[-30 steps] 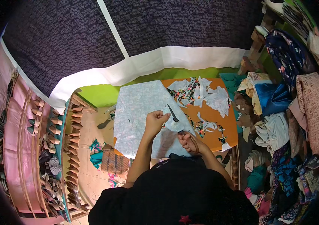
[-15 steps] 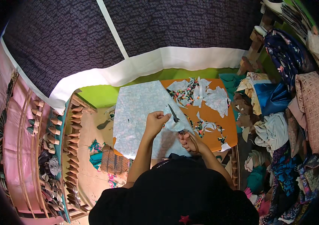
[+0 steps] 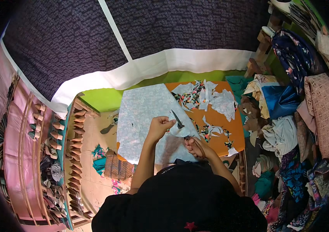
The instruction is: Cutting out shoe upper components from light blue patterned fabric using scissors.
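Note:
My left hand (image 3: 161, 127) pinches a small pale piece of fabric (image 3: 181, 132) above the table. In my right hand (image 3: 195, 147) is a pair of scissors (image 3: 177, 118), its dark blades pointing up and away past the piece, near my left fingertips. The blades lie partly behind the pale piece, so whether they are apart is hard to see. Beneath both hands spreads a large sheet of light, faintly patterned fabric (image 3: 141, 104). It covers the left part of the orange table (image 3: 230, 145).
Floral and white fabric scraps (image 3: 199, 94) lie on the table's right part. Piled cloth (image 3: 280, 135) lines the right side. On the left stand racks with rows of shoe forms (image 3: 75, 154). A dark patterned curtain (image 3: 152, 27) hangs at the back.
The pale piece has shifted and folded a little between my hands. The scissor blades have tilted slightly to the left. Both hands stay in nearly the same place.

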